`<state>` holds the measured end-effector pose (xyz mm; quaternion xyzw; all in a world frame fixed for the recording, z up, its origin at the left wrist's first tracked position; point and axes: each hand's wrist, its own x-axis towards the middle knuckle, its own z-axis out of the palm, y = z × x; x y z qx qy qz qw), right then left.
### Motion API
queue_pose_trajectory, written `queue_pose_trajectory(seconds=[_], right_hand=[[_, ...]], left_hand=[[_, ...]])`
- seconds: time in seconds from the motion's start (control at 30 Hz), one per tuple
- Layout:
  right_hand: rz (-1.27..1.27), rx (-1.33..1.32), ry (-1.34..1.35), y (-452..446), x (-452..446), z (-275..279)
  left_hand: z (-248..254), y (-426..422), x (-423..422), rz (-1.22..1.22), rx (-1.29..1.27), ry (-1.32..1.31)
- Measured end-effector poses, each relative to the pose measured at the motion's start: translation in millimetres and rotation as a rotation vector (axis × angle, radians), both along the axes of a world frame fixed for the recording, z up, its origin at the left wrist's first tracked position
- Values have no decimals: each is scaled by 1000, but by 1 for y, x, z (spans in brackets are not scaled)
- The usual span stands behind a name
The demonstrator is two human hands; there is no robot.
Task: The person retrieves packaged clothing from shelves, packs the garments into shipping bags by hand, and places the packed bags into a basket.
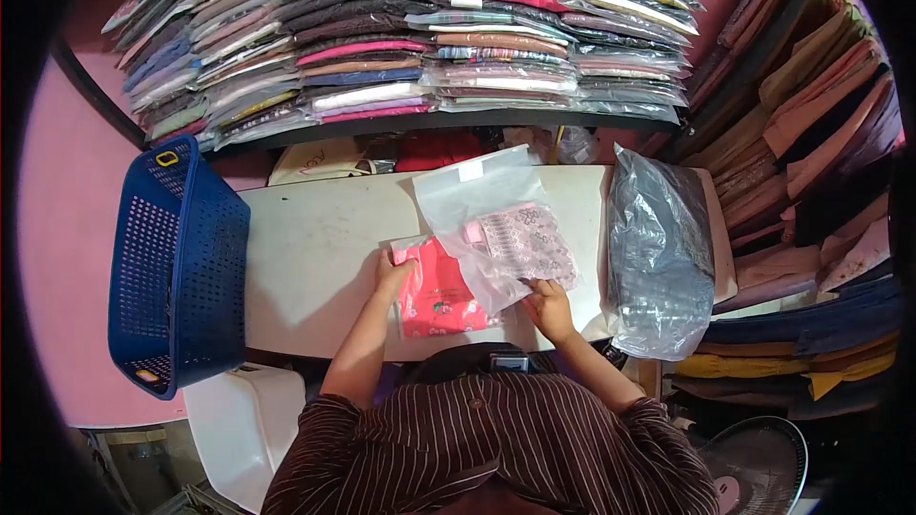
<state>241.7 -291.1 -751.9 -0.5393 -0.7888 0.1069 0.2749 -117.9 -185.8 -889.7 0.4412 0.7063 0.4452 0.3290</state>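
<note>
A bagged red floral garment (441,288) lies near the front of the white table, and my left hand (393,272) grips its left edge, thumb on top. Partly over it rests a frosted plastic bag (468,193) with a white label near the top. On or inside that bag sits a folded pale pink patterned garment (532,243); I cannot tell which. My right hand (548,309) pinches the bag's lower right edge, fingers closed.
A blue perforated basket (212,272) stands at the table's left end. A clear bag with dark clothing (658,257) lies on the right. Bagged garments (382,48) fill the shelf above the white table (315,257). Clothes (811,124) hang at right, above a fan (759,463).
</note>
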Motion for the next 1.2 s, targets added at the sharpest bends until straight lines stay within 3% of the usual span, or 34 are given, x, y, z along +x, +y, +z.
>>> queue_pose_trajectory(seconds=[0.07,0.27,0.33,0.47,0.5,0.6,0.67,0.73,0.77,0.8,0.83,0.9,0.93,1.0,1.13,1.2], right_hand=[[16,3,-14,-1,1,-2],[73,-98,-31,-8,-14,-10],[130,-69,-46,-8,-18,-26],[329,-267,-23,-4,-32,-31],[349,-337,-63,0,-34,-28],[360,-462,-218,13,-38,-10],[390,-868,133,27,-37,7],[373,-814,266,37,-40,13],[216,-713,536,39,-43,14],[53,-597,798,41,-45,15],[49,-592,798,45,-45,17],[-75,-481,1217,52,-42,25],[-82,-475,1218,54,-33,32],[-108,-675,1405,54,-6,50],[-171,-576,1357,60,22,31],[-271,-585,1230,64,37,-37]], left_hand=[[58,-4,5,-315,-440,-392],[75,-41,4,-256,-199,-477],[77,-50,-16,-259,-158,-400],[112,-56,-68,-191,111,77],[122,-54,-71,-190,114,78],[231,-50,-51,-236,179,86],[287,-48,-22,-381,156,167],[309,-43,-1,-463,157,135],[313,-40,9,-544,161,104],[314,-36,18,-548,162,102],[314,-31,28,-605,163,-98],[300,-23,50,-594,144,-508],[285,-16,60,-602,144,-510],[249,-1,82,-465,42,-839],[161,12,116,-356,-118,-901],[118,8,125,-181,-290,-786]])
